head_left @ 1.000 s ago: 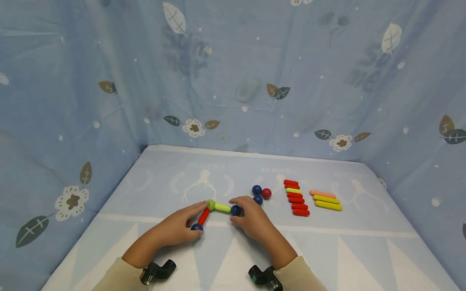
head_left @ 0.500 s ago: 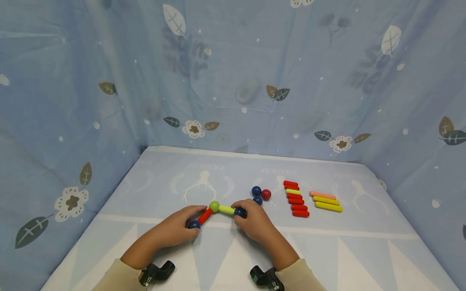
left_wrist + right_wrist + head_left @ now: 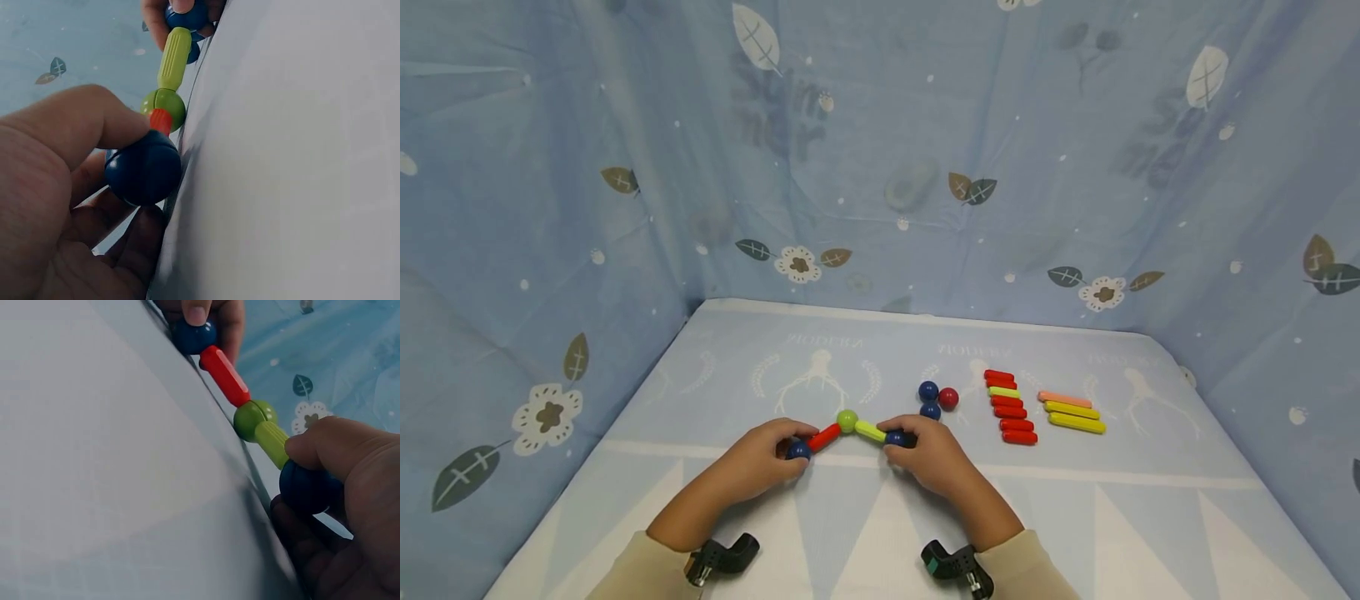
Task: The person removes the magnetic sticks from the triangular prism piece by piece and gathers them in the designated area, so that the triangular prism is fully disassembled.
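A bent chain lies low over the table: a blue ball (image 3: 798,450), a red rod (image 3: 824,437), a green ball (image 3: 847,421), a lime rod (image 3: 870,431) and a second blue ball (image 3: 306,487). My left hand (image 3: 756,458) pinches the left blue ball between thumb and fingers, close to where the red rod joins it. At the other end my right hand (image 3: 932,454) grips the right blue ball, its thumb near the lime rod's end in the right wrist view. The green ball forms the chain's peak, pointing away from me, with no finger on it.
Behind my right hand sit two loose blue balls (image 3: 928,391) and a dark red ball (image 3: 949,399). Further right is a column of short red rods (image 3: 1007,402) with one lime rod among them. Beside it lie two yellow rods (image 3: 1077,424) and an orange-pink rod (image 3: 1064,400).
My hands have drawn slightly apart, and the bend at the green ball has widened. My left fingers have left the green ball. The green ball has shifted a little right.
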Demonstrator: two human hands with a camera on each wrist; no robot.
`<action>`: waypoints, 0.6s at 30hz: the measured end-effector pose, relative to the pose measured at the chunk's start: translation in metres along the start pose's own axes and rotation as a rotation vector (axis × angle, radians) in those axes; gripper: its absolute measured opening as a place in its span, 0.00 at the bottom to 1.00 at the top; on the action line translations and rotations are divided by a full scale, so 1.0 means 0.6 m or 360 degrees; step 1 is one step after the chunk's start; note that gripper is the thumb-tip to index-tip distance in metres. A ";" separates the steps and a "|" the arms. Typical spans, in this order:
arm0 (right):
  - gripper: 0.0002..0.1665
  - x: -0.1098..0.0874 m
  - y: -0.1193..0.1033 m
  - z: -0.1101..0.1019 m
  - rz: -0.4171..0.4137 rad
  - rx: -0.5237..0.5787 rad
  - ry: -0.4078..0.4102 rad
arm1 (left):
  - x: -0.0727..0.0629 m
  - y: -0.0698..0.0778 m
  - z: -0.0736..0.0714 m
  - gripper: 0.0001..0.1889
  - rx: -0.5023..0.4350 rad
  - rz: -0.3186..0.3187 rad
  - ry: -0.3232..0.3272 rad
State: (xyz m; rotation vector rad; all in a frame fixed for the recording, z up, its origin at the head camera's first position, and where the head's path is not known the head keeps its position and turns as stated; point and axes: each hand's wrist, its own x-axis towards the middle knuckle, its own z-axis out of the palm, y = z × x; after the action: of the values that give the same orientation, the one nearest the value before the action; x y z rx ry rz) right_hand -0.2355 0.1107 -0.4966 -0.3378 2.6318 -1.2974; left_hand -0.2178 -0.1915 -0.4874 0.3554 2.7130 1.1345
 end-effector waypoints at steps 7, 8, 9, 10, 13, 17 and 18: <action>0.14 -0.002 -0.004 0.000 -0.0065 -0.0157 -0.0057 | 0.000 0.005 -0.004 0.22 -0.0024 -0.0054 0.0020; 0.14 -0.003 -0.004 0.000 -0.0058 -0.0161 -0.0056 | 0.000 0.004 -0.003 0.22 -0.0026 -0.0055 0.0018; 0.15 -0.003 -0.003 0.000 -0.0049 -0.0156 -0.0053 | 0.000 0.003 -0.003 0.22 -0.0024 -0.0058 0.0018; 0.15 -0.003 -0.003 0.000 -0.0042 -0.0148 -0.0049 | 0.000 0.003 -0.002 0.22 -0.0029 -0.0066 0.0018; 0.17 -0.004 -0.001 -0.002 -0.0026 -0.0107 -0.0037 | 0.000 0.002 -0.001 0.21 -0.0031 -0.0070 0.0018; 0.23 -0.003 -0.001 -0.005 -0.0037 0.0000 -0.0024 | -0.001 0.002 -0.001 0.21 -0.0028 -0.0071 0.0024; 0.23 -0.003 -0.002 -0.006 -0.0032 0.0023 -0.0019 | -0.001 0.002 -0.001 0.21 -0.0027 -0.0071 0.0024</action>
State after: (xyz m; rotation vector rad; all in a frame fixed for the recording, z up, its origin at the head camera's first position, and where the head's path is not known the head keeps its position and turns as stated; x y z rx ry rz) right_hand -0.2346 0.1133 -0.4934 -0.3698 2.6144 -1.3162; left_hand -0.2171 -0.1911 -0.4860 0.2836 2.7084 1.1527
